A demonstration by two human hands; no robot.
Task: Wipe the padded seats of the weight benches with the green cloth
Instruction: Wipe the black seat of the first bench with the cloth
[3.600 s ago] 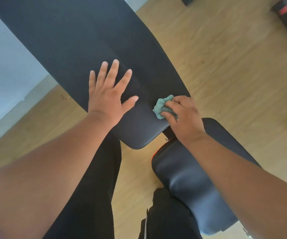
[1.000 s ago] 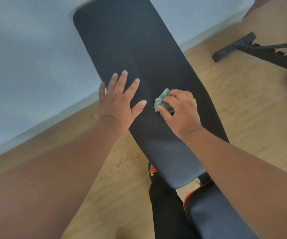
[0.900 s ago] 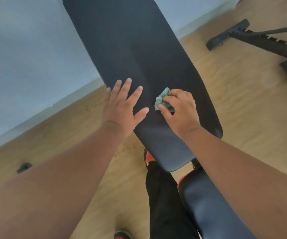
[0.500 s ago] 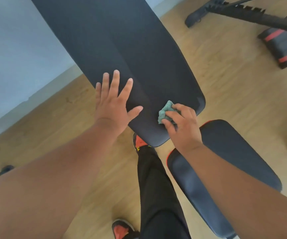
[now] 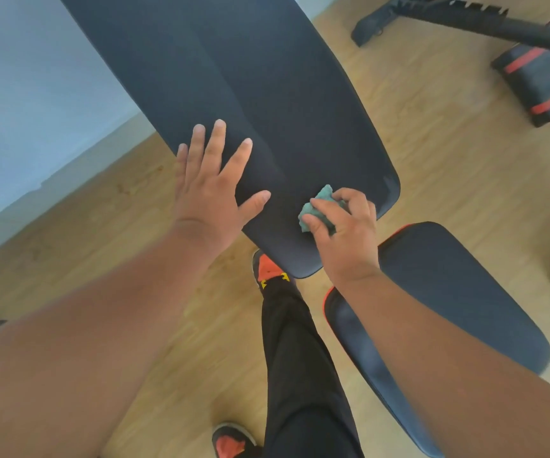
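No legible text, label, brand, number or sign is shown. The long black back pad (image 5: 250, 94) and the seat pad (image 5: 448, 292) are unmarked. On the second bench pad (image 5: 538, 84) only red stripes and a small pale blurred patch at the frame's right edge are seen, too indistinct to be read.

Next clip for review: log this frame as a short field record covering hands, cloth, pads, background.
left hand: flat, fingers spread, palm down on the long back pad
right hand: gripping the bunched green cloth, pressing it on the back pad near its lower end
seat pad: separate, red-trimmed, partly under the right forearm; cloth not on it
floor: light wood
background: second bench with red stripes, upper right
person: black trousers, red-and-black shoes
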